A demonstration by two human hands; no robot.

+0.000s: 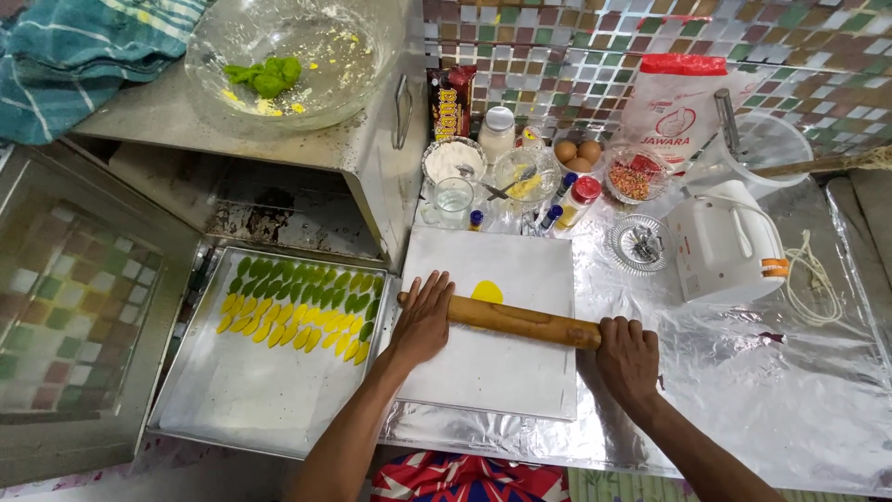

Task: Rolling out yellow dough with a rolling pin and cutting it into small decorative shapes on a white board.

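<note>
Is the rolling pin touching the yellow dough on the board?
Touching. The head view shows the rolling pin lying across the yellow dough, covering its lower edge, with no gap visible.
</note>
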